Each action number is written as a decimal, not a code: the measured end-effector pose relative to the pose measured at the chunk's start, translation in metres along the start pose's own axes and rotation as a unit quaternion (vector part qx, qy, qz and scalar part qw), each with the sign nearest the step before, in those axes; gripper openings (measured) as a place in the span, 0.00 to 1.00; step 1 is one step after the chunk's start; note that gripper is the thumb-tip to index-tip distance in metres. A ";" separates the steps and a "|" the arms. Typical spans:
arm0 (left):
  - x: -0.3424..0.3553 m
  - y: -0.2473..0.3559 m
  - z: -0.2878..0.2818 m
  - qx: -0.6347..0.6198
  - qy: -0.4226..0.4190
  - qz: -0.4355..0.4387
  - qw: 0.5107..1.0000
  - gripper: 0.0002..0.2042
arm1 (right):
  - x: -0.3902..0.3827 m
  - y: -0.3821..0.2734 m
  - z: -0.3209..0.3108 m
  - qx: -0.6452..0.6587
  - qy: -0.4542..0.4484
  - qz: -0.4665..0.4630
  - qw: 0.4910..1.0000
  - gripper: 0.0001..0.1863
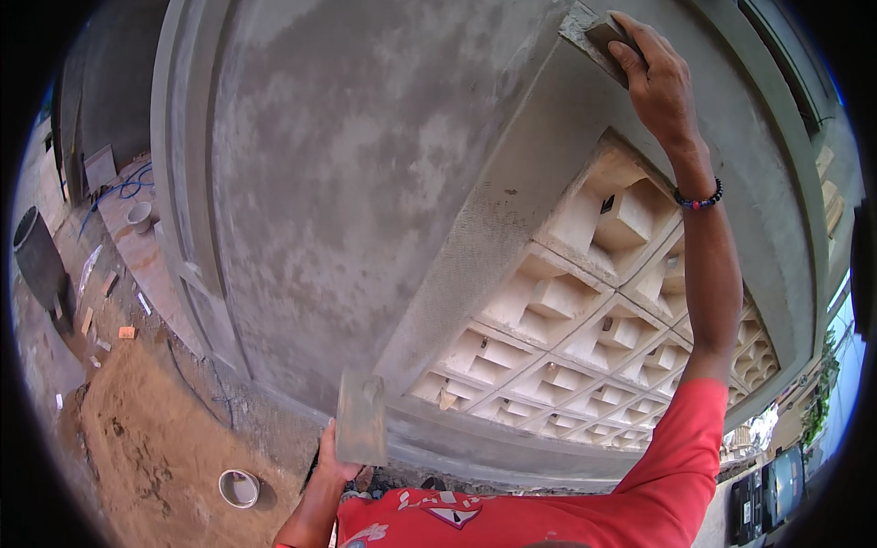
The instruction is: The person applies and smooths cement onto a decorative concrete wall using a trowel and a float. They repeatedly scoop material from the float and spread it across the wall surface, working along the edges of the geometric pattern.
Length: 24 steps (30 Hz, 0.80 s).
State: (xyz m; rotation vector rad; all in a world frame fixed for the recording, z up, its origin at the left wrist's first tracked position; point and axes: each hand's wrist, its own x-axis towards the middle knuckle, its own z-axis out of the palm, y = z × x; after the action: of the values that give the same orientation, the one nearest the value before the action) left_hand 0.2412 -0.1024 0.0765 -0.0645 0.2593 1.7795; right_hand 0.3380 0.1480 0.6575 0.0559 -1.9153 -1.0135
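Note:
My right hand (653, 78) is raised to the upper right, its fingers wrapped round a small rectangular grey-brown block (605, 39). The block lies against the wall above a panel of pale ventilation blocks (557, 301), and a rough, lighter patch of mortar (577, 23) shows at its edge. Low in front of me, my left hand (336, 455) is closed on a flat, rectangular plastering trowel (363, 420). Its grey face is turned toward me, and the handle is hidden. Behind both tools stands the grey cement-plastered wall (347, 183), mottled with lighter areas.
A raised band (498, 210) borders the block panel. Lower left are a sand heap (146, 438), a white bucket (239, 489), a cable (196, 393) and scattered scraps. Farther left stand a dark cylinder (41, 260) and a pale bowl (139, 216). A dark vehicle (767, 498) is lower right.

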 end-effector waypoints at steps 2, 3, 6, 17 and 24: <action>0.000 -0.001 0.008 0.000 0.004 0.002 1.000 0.25 | 0.021 -0.010 -0.002 0.010 -0.041 0.052 0.998 0.17; -0.002 -0.003 0.009 0.001 0.005 0.002 1.000 0.25 | 0.026 -0.014 -0.001 0.014 -0.062 0.078 0.995 0.18; 0.005 -0.012 -0.011 -0.021 -0.012 -0.001 1.000 0.25 | -0.002 -0.007 0.022 -0.053 -0.035 -0.021 0.998 0.16; -0.001 -0.006 -0.002 -0.023 -0.001 -0.016 1.000 0.27 | -0.116 -0.112 0.020 0.117 -0.207 -0.016 0.971 0.18; -0.001 -0.011 -0.008 0.010 0.005 -0.025 1.000 0.28 | -0.034 -0.019 0.003 0.025 -0.024 0.096 0.995 0.17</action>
State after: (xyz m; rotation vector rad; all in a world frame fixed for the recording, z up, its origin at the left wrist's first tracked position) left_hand 0.2508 -0.1027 0.0677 -0.0655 0.2812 1.7264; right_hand 0.3485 0.1514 0.6196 -0.1231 -1.9480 -0.8444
